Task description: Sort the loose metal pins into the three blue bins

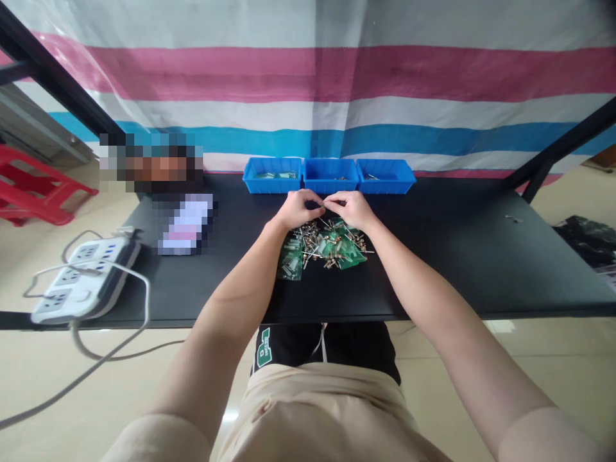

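Observation:
My left hand (pixel 303 208) and my right hand (pixel 350 208) meet at the fingertips just in front of the blue bins. Both are closed in a pinch, and whatever sits between the fingers is too small to make out. Below them lies a pile of small metal parts (pixel 315 242) with thin silvery pins and brassy ends. Mixed into the pile are green plastic bags (pixel 353 255); a clear greenish bag (pixel 291 264) at the left holds small pale pieces.
Three blue bins stand in a row at the back: the left bin (pixel 273 186) with bagged pieces, the middle bin (pixel 331 187) and right bin (pixel 385 186) with a few small parts. A power strip (pixel 81 279) with cables and a blurred phone-like object (pixel 187 224) lie left. Small bits (pixel 514 219) lie right.

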`<state>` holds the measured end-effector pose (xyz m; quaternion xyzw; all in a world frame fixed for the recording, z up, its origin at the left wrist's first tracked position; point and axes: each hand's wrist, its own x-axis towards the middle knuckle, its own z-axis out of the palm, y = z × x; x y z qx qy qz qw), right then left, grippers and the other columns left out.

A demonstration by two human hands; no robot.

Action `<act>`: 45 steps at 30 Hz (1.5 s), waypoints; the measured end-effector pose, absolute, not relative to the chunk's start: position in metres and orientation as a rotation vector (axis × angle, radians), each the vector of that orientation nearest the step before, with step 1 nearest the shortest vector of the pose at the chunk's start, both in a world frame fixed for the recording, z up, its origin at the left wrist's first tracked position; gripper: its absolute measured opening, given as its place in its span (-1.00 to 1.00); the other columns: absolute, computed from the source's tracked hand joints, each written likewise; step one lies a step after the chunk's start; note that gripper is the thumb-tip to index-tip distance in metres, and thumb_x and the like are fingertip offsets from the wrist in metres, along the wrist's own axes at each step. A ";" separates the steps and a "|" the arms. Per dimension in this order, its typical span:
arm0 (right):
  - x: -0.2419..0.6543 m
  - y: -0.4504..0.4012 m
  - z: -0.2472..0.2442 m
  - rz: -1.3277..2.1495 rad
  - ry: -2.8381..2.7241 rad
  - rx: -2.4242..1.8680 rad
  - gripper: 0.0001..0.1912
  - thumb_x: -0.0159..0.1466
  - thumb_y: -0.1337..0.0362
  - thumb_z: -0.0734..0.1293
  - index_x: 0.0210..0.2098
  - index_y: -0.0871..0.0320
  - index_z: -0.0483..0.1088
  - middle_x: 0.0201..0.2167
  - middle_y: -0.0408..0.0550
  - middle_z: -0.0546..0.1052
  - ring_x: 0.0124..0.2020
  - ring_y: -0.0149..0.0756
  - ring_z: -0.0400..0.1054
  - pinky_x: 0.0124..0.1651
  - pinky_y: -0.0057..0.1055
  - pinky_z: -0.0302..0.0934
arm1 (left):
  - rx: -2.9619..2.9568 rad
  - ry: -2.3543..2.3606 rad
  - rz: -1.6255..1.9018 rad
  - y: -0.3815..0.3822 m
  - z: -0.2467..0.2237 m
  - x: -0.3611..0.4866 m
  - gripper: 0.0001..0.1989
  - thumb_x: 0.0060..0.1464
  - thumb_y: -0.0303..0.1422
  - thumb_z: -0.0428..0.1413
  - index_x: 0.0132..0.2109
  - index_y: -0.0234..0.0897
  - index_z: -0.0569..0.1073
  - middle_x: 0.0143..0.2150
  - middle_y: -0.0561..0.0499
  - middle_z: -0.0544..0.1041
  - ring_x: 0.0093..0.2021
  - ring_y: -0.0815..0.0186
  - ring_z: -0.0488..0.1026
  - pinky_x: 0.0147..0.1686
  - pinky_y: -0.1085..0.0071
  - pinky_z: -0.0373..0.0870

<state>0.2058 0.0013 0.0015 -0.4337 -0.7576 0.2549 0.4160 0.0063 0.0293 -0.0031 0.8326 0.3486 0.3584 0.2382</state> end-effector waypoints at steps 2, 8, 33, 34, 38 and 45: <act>0.206 0.001 0.001 0.634 -1.891 -1.094 -0.79 0.25 0.19 0.37 -0.29 0.14 0.63 -0.24 -0.03 0.66 -0.20 -0.19 0.53 -0.06 -0.29 0.37 | 2.276 0.965 0.986 0.029 -0.004 0.006 -0.78 0.00 -0.23 0.22 -0.26 -0.27 0.63 -0.21 -0.06 0.65 -0.16 0.18 0.56 -0.02 0.25 0.45; 0.206 0.000 -0.001 0.701 -1.869 -1.085 -0.63 0.21 0.20 0.35 -0.04 0.17 0.59 -0.14 0.00 0.65 -0.32 -0.28 0.49 -0.23 -0.34 0.39 | 2.239 1.124 0.967 0.026 0.001 0.008 -0.80 0.02 -0.25 0.19 -0.31 -0.28 0.62 -0.23 -0.06 0.65 -0.18 0.16 0.57 -0.01 0.23 0.43; 0.219 0.007 -0.011 0.342 -1.931 -1.263 -0.27 0.24 0.30 0.30 0.40 0.08 0.18 0.41 0.09 0.18 -0.21 -0.19 0.54 -0.06 -0.16 0.50 | 2.230 1.387 0.924 0.024 0.004 0.009 -0.83 0.09 -0.27 0.17 -0.29 -0.28 0.59 -0.19 -0.08 0.65 -0.13 0.12 0.54 0.08 0.13 0.34; 0.220 0.009 -0.012 0.324 -1.917 -1.278 -0.25 0.24 0.30 0.30 0.42 0.07 0.14 0.43 0.09 0.15 -0.17 -0.15 0.54 -0.04 -0.15 0.50 | 2.228 1.401 0.919 0.024 0.004 0.009 -0.82 0.09 -0.27 0.16 -0.29 -0.28 0.59 -0.19 -0.07 0.65 -0.13 0.12 0.54 0.07 0.13 0.35; 0.226 0.015 -0.018 0.244 -1.887 -1.308 -0.22 0.25 0.31 0.33 0.43 0.10 0.09 0.43 0.09 0.15 0.08 0.02 0.47 0.14 -0.04 0.44 | 2.225 1.432 0.914 0.026 0.001 0.009 -0.80 0.09 -0.28 0.13 -0.29 -0.27 0.60 -0.19 -0.07 0.65 -0.14 0.11 0.54 0.05 0.16 0.38; 0.227 0.016 -0.021 0.284 -1.850 -1.333 -0.25 0.23 0.32 0.38 0.38 0.15 0.18 0.41 0.14 0.18 0.21 0.13 0.37 0.25 0.05 0.35 | 2.227 1.394 0.921 0.030 -0.004 0.008 -0.79 0.05 -0.26 0.12 -0.31 -0.25 0.61 -0.22 -0.06 0.65 -0.18 0.14 0.54 0.01 0.23 0.42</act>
